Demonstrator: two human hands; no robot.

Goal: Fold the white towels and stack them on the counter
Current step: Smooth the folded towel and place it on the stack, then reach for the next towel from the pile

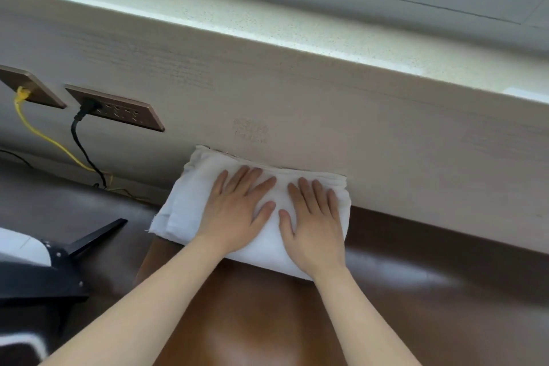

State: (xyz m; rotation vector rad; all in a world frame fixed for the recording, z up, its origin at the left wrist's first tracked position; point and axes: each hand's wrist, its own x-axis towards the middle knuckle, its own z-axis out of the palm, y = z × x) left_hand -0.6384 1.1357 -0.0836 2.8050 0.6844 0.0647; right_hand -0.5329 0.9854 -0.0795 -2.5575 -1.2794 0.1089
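- the folded white towel [184,205] is lying flat on the brown counter [416,291], with its far edge touching the wall [297,98] and several layers showing along its left edge.
- the left hand [237,214] is pressing on the towel's middle, palm down, fingers straight and slightly spread, gripping nothing.
- the right hand [316,229] is pressing just beside it on the towel's right part, fingers flat and straight too, holding nothing.
- on the wall to the left, a black plug [87,105] is sitting in a brown socket plate [127,116], and a yellow cable [44,137] is hanging from a second plate [32,86].
- a black and white device [44,264] is standing at the counter's left, well apart from the towel.
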